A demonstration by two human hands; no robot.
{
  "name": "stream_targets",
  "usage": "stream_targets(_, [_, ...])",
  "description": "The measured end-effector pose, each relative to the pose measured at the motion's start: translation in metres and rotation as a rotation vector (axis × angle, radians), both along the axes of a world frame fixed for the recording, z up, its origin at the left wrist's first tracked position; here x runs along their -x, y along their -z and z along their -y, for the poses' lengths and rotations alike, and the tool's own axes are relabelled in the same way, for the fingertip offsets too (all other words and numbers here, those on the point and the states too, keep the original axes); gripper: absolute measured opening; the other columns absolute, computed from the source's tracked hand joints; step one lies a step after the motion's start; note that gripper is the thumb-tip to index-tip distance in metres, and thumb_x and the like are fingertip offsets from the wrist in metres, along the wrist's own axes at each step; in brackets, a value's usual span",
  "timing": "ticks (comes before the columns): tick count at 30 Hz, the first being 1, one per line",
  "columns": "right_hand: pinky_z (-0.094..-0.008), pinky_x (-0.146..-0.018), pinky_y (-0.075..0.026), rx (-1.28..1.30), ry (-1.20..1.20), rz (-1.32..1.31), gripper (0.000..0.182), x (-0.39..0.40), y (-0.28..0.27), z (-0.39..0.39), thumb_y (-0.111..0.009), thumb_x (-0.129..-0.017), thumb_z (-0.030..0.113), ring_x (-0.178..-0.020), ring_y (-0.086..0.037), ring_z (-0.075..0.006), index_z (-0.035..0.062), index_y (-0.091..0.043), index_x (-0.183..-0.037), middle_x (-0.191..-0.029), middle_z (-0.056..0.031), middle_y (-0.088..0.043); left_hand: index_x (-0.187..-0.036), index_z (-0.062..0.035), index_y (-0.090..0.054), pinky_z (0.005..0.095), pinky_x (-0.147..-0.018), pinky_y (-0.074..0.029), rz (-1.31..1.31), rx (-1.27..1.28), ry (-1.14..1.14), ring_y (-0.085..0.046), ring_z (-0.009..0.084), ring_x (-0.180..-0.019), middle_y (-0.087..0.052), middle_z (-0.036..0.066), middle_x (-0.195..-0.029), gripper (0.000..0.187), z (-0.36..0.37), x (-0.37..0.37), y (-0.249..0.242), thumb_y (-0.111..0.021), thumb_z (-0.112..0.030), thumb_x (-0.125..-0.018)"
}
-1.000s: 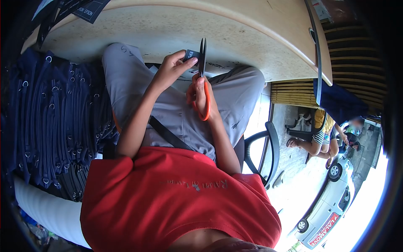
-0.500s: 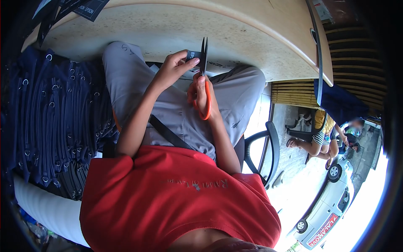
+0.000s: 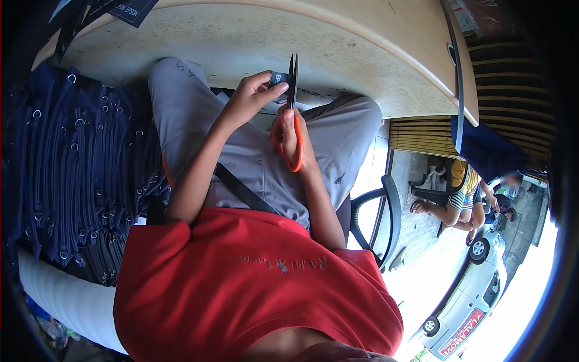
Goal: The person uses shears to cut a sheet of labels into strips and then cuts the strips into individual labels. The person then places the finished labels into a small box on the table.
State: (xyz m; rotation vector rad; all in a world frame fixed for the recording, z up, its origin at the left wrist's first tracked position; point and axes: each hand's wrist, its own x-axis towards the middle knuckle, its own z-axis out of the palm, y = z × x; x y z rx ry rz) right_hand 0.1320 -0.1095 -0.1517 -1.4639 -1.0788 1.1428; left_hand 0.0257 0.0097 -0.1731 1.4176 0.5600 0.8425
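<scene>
Raised over my lap, my left hand (image 3: 252, 99) pinches a short black strap (image 3: 278, 79) printed with white letters that begin "EP". The strap's right end meets the scissor blades. My right hand (image 3: 291, 136) grips orange-handled scissors (image 3: 298, 148), fingers through the loops. Their dark blades point away from me, tips slightly apart, right beside my left thumb. Both hands are close together, just short of the table edge.
The pale table (image 3: 253, 36) curves across in front, with black printed straps (image 3: 134, 11) hanging at its left. Many dark blue straps with metal rings (image 3: 78, 151) hang at my left. A black chair armrest (image 3: 392, 217) is at right; beyond, a seated person (image 3: 461, 199) and a silver van (image 3: 470, 295).
Hardly anything differs. Both hands, the strap and the scissors keep nearly the same place and pose.
</scene>
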Motion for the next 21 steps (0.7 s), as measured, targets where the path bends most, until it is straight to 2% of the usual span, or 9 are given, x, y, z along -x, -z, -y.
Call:
stream_targets(11, [-0.0252, -0.044, -0.037, 0.005, 0.009, 0.003, 0.065, 0.001, -0.0035, -0.0007, -0.027, -0.092, 0.071, -0.047, -0.049, -0.0131, 0.007, -0.038, -0.086, -0.055, -0.0067, -0.049, -0.078, -0.0044, -0.057, 0.0203, -0.047, -0.027, -0.023, -0.002, 0.006, -0.033, -0.0011, -0.055, -0.05, -0.009, -0.067, 0.025, -0.0008, 0.0005, 0.0022, -0.065, -0.024, -0.092])
stream_targets(17, [-0.0266, -0.041, -0.037, 0.04, 0.043, -0.051, 0.066, -0.0008, 0.0033, 0.0013, -0.024, -0.091, 0.071, -0.041, -0.042, -0.0124, 0.0069, -0.038, -0.085, -0.05, -0.0038, -0.041, -0.077, -0.0042, -0.057, 0.0206, -0.047, -0.027, -0.04, -0.021, -0.002, -0.034, -0.0008, -0.055, -0.05, -0.008, -0.067, 0.026, -0.0018, 0.0006, 0.0057, -0.065, -0.024, -0.091])
stream_targets(19, [-0.0244, -0.038, -0.037, -0.096, 0.141, -0.31, 0.064, -0.0043, 0.0018, 0.0055, -0.032, -0.093, 0.067, -0.044, -0.05, -0.013, 0.0035, -0.043, -0.091, -0.051, -0.0036, -0.045, -0.077, -0.0041, -0.056, 0.0208, -0.047, -0.028, -0.06, -0.034, -0.003, -0.034, -0.0007, -0.055, -0.05, -0.008, -0.067, 0.026, -0.0017, 0.0004, 0.0051, -0.065, -0.024, -0.091])
stream_targets(20, [-0.0244, -0.038, -0.037, -0.095, 0.139, -0.309, 0.064, -0.0032, 0.0015, 0.0046, -0.032, -0.093, 0.067, -0.044, -0.05, -0.013, 0.0035, -0.043, -0.091, -0.051, -0.0036, -0.045, -0.077, -0.0041, -0.056, 0.0212, -0.048, -0.029, -0.057, -0.018, -0.002, -0.035, -0.0002, -0.056, -0.05, -0.007, -0.067, 0.027, -0.0008, 0.0002, 0.0049, -0.065, -0.025, -0.091])
stream_targets(21, [-0.0241, -0.037, -0.036, -0.198, 0.228, -0.29, 0.064, 0.0002, 0.0, 0.0021, -0.032, -0.093, 0.067, -0.044, -0.049, -0.0132, 0.0038, -0.042, -0.093, -0.053, -0.0048, -0.047, -0.077, -0.0042, -0.056, 0.0216, -0.048, -0.03, -0.055, -0.004, -0.002, -0.036, 0.0003, -0.057, -0.05, -0.007, -0.067, 0.027, -0.0002, 0.0004, 0.0036, -0.066, -0.025, -0.09])
